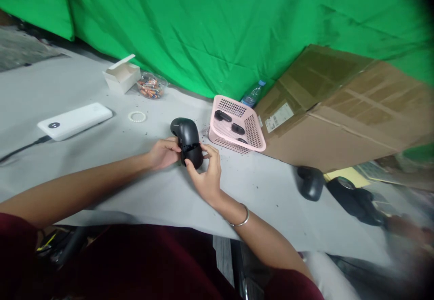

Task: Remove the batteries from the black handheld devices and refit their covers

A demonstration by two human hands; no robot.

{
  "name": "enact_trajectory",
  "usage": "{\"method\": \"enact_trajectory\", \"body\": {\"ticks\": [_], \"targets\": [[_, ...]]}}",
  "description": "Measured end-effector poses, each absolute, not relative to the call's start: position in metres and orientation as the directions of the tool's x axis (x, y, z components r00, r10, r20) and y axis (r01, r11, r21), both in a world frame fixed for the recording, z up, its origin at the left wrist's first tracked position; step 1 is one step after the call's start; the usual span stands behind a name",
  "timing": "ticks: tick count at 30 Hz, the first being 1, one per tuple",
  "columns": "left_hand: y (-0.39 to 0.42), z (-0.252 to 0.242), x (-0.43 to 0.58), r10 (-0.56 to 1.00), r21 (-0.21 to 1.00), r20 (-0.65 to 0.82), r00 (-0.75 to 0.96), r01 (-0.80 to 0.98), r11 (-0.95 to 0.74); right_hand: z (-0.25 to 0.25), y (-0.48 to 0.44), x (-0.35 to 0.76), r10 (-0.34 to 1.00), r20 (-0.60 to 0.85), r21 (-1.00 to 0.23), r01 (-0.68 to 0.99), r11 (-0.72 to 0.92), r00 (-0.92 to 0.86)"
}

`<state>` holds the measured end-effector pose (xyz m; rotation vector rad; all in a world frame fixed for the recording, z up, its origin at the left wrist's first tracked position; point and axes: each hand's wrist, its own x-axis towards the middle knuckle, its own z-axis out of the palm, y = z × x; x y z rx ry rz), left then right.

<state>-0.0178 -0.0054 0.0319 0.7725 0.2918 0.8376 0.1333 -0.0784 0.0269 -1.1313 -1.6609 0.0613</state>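
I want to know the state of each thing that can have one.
Black device: held by left hand and right hand, gap showing
White box: flap open
Pink basket: open, holding black parts
Bottle: capped
White device: cable connected
Cardboard box: taped

Both hands bare. Right hand (208, 178): slim fingers, silver-coloured metal bangle (246, 218) a bit behind it, around the lower forearm. Bangle is a thin, smooth, rounded band with a bright shine; can't tell if it's a closed ring or an open cuff. Further back from that hand, near the elbow, dark maroon right sleeve (291, 284), short cut, plain cloth. Left hand (164, 154): slim fingers too, forearm bare all the way back to the left sleeve (18, 236), same maroon, hem around the elbow. Behind and between the hands, torso of the top (142, 264): same dark maroon, near black in shadow, detail hard to read.
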Motion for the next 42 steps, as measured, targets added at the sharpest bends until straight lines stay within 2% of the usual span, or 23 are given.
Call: {"method": "enact_trajectory", "body": {"ticks": [6,10,16,22,25,28,30,32,34,36,37,42], "targets": [[-0.009,0.034,-0.015,0.775,0.811,0.070,0.628,-0.488,0.323,0.020,-0.073,0.137,0.803,0.586,-0.735,0.487,0.473,0.105],[-0.007,0.036,-0.015,0.784,0.802,0.106,0.612,-0.518,0.296,0.019,-0.070,0.140,0.815,0.554,-0.799,0.381,0.465,0.167],[-0.001,0.040,-0.023,0.733,0.714,0.109,0.672,-0.566,0.412,0.019,-0.072,0.143,0.755,0.642,-0.741,0.357,0.568,0.134],[0.001,0.049,-0.030,0.732,0.743,0.126,0.670,-0.553,0.378,0.013,-0.078,0.143,0.690,0.723,-0.631,0.381,0.676,-0.028],[0.003,0.053,-0.032,0.756,0.738,0.143,0.639,-0.578,0.349,0.014,-0.080,0.140,0.705,0.709,-0.671,0.292,0.682,-0.017],[0.003,0.056,-0.034,0.784,0.723,0.153,0.601,-0.609,0.325,0.020,-0.079,0.136,0.836,0.542,-0.840,0.080,0.537,0.080],[0.004,0.058,-0.035,0.777,0.723,0.167,0.607,-0.611,0.322,0.027,-0.077,0.135,0.953,0.285,-0.929,-0.218,0.300,0.101],[0.003,0.058,-0.035,0.765,0.747,0.170,0.621,-0.588,0.311,0.034,-0.074,0.136,0.999,0.008,-0.857,-0.515,-0.015,-0.042],[0.003,0.058,-0.036,0.753,0.785,0.172,0.635,-0.550,0.285,0.040,-0.072,0.138,0.961,-0.140,-0.711,-0.651,-0.265,-0.238],[0.002,0.057,-0.036,0.736,0.820,0.183,0.651,-0.515,0.251,0.042,-0.072,0.139,0.918,-0.182,-0.632,-0.673,-0.384,-0.353],[0.001,0.056,-0.036,0.727,0.834,0.193,0.659,-0.500,0.233,0.043,-0.072,0.140,0.906,-0.187,-0.629,-0.662,-0.408,-0.380],[-0.001,0.055,-0.037,0.701,0.892,0.245,0.669,-0.440,0.108,0.038,-0.072,0.139,0.911,-0.144,-0.791,-0.508,-0.340,-0.386]]}}
